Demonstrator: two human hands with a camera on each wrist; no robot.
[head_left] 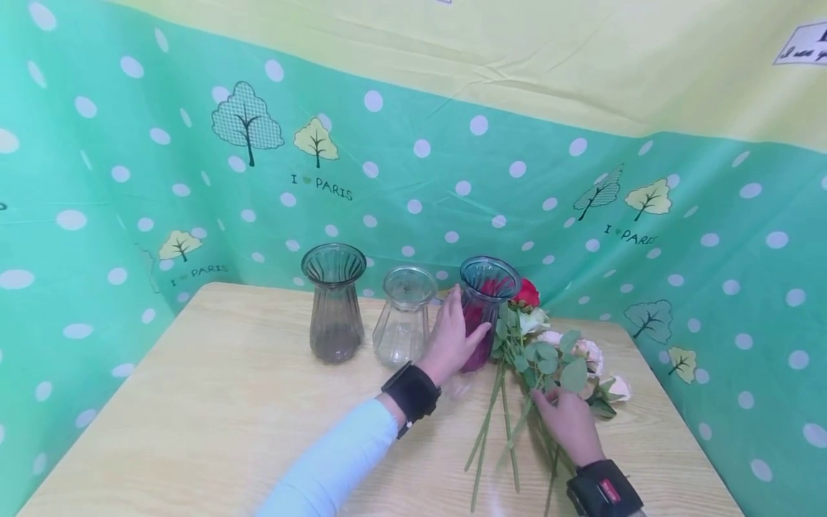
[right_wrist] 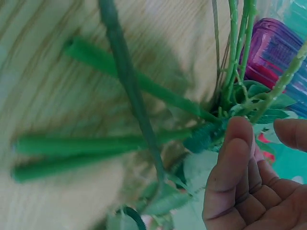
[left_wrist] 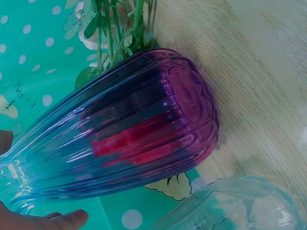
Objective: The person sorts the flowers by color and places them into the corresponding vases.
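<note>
My left hand (head_left: 451, 337) is at the neck of a ribbed blue-and-purple glass vase (head_left: 481, 309). The left thumb lies across its front, the other fingers reach along its left side, and a gap shows between fingertips (left_wrist: 74, 218) and glass. The vase stands upright, with red showing through its wall. My right hand (head_left: 570, 424) is over the bunch of artificial flowers (head_left: 549, 352) at their stems. In the right wrist view the bent index finger (right_wrist: 240, 129) and thumb (right_wrist: 290, 133) are apart, beside green stems (right_wrist: 271, 93).
A clear glass vase (head_left: 400, 334) and a grey glass vase (head_left: 335, 323) stand left of the blue-and-purple one. Red, white and pink blooms lie at the right, stems toward me on the wooden table (head_left: 213, 402). A green dotted curtain (head_left: 362, 194) hangs behind.
</note>
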